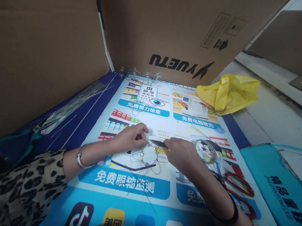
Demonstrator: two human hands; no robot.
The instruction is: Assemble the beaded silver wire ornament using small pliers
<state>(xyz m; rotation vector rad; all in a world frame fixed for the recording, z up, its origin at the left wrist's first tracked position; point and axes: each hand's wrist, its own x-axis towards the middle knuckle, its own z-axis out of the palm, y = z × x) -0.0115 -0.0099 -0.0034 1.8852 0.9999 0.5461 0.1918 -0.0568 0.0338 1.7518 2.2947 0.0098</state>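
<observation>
My left hand is closed in a pinch on the upper end of a wire ring with small clear beads. Wrapped in my right hand is a pair of pliers, its dark, slender jaws pointing left and reaching the wire by my left fingertips. Whether the jaws grip the wire is too small to tell. Below both hands the ring hangs close over a printed poster, with thin wire ends fanning out under it.
Red-handled scissors and a roll of clear tape lie by my right forearm. Loose wires are bundled at left. Several wire pieces line the back, against cardboard. A yellow bag and teal bag are at right.
</observation>
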